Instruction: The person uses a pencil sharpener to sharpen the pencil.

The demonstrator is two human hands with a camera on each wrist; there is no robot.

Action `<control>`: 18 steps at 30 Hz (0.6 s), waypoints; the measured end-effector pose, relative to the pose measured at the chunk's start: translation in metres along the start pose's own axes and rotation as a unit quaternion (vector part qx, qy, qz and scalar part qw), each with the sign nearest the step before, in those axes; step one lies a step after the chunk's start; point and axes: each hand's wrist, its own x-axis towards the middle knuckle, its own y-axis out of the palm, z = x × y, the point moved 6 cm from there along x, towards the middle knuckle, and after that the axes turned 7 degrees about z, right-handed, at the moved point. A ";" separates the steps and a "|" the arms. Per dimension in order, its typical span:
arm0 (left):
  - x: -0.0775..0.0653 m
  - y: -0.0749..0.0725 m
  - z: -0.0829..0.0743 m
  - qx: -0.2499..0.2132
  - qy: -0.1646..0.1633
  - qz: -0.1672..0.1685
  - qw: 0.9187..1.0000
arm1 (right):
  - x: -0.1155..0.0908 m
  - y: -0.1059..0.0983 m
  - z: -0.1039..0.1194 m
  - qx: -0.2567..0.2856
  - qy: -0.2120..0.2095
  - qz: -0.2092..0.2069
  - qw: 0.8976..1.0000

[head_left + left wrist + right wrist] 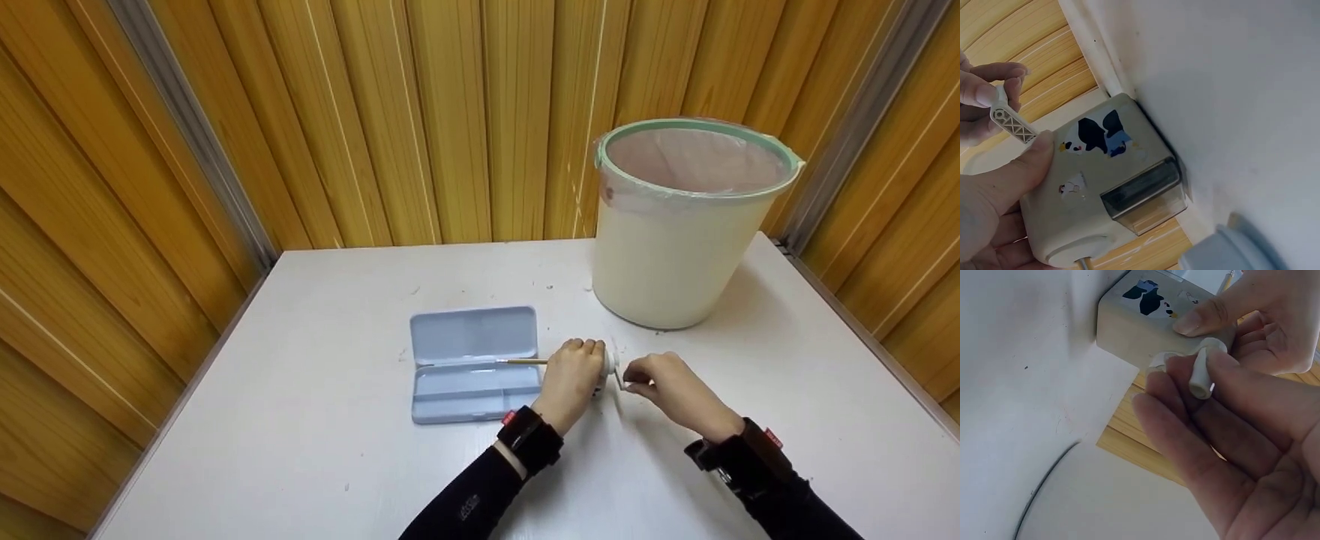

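Note:
My left hand (574, 375) is wrapped around a beige pencil sharpener (1084, 191) with cartoon stickers and a clear, dark-topped shavings drawer (1145, 197). The thumb lies along the sticker side. From the sharpener a thin yellow-brown pencil (526, 361) sticks out to the left, over the edge of the pencil case. With thumb and fingertips, my right hand (682, 390) pinches the knob of the sharpener's crank handle (1201, 377). In the head view, the left hand hides most of the sharpener's body.
Left of the hands lies an open light blue pencil case (474, 334) with divided compartments. A tall cream bin (667, 255) with a green rim and plastic liner stands at the back right. Small specks dot the white table (300, 375); wood-look panels (450, 120) enclose it.

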 end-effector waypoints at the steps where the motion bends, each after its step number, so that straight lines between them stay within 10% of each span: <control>1: 0.000 0.000 0.000 0.001 0.001 0.003 1.000 | -0.001 -0.001 0.001 -0.004 0.000 -0.008 1.000; 18: 0.004 0.001 0.001 -0.004 0.008 0.019 1.000 | -0.004 -0.008 0.009 -0.075 0.042 -0.144 0.986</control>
